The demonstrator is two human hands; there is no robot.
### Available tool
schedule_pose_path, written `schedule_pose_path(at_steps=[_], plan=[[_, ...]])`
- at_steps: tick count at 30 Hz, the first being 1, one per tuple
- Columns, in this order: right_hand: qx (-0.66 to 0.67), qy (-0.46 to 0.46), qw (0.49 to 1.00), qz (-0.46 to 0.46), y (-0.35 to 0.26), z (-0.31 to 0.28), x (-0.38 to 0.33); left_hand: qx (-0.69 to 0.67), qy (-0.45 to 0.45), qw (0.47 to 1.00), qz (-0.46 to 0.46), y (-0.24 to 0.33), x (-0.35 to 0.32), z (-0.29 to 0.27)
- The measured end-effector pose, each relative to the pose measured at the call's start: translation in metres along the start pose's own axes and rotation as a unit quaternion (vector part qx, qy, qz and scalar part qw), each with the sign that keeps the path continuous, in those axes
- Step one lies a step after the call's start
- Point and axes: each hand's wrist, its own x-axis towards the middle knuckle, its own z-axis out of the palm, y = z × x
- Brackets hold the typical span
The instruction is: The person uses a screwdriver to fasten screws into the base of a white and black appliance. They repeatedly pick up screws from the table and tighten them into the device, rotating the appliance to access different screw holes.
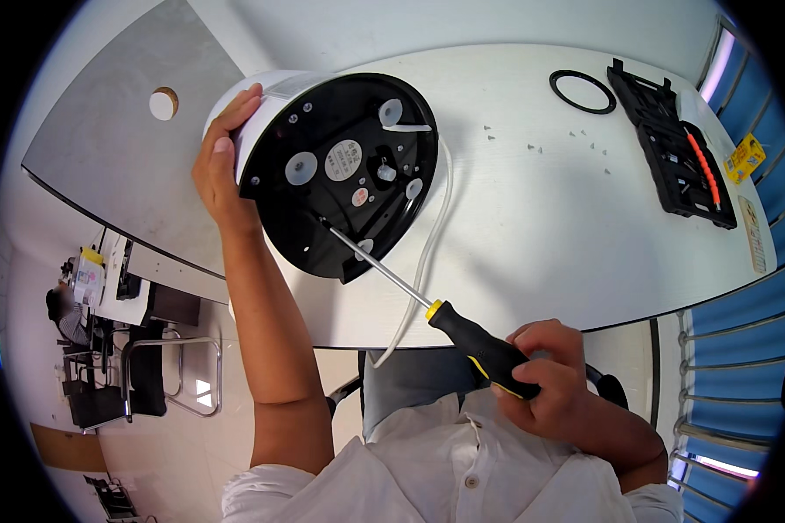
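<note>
A white, round-bodied appliance [341, 174] lies tipped on its side, its black underside turned toward me. Suction feet, round stickers and several screws show on that underside. My left hand [227, 161] grips the white shell at its left edge, fingers over the side. In my right hand [549, 375] is the black-and-yellow handle of a screwdriver [484, 350]. Its metal shaft runs up and left, and the tip meets the black base near its lower middle. A white power cord [440, 213] comes out of the base and hangs over the table's front edge.
Several small screws [536, 148] lie scattered on the white table [515, 235]. Farther right are a black ring [583, 91], an open black tool case [680, 148] with a red flexible shaft [705, 170], and a yellow box [745, 158]. A grey table [113, 113] adjoins at left, bearing a round white-topped object [162, 104].
</note>
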Motion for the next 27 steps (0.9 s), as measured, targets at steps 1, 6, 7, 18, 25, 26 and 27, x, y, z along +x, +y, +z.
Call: schedule_pose_path(at_steps=[1, 6, 7, 18, 25, 26, 27], plan=[[-0.021, -0.001, 1.0, -0.018, 0.0, -0.001, 0.001, -0.003, 0.001, 1.0, 0.0, 0.001, 0.0, 0.0], [-0.089, -0.003, 0.996, 0.018, -0.01, -0.01, 0.008, 0.022, -0.001, 1.0, 0.005, 0.001, 0.0, -0.002], [-0.108, 0.008, 0.994, 0.021, -0.01, -0.009, 0.01, 0.026, 0.001, 1.0, 0.004, 0.001, 0.001, -0.001], [-0.117, 0.03, 0.993, -0.001, -0.01, 0.002, 0.001, 0.006, 0.01, 1.0, 0.007, 0.001, -0.001, 0.0], [-0.122, -0.059, 0.977, 0.165, -0.018, -0.015, 0.007, 0.015, 0.013, 0.999, 0.026, -0.001, 0.0, -0.003], [-0.111, -0.066, 0.977, 0.169, -0.016, -0.014, 0.007, 0.019, 0.014, 0.999, 0.028, -0.001, 0.0, -0.003], [-0.099, -0.044, 0.984, 0.139, -0.015, -0.011, 0.008, 0.023, 0.015, 0.999, 0.029, 0.0, 0.001, -0.002]])
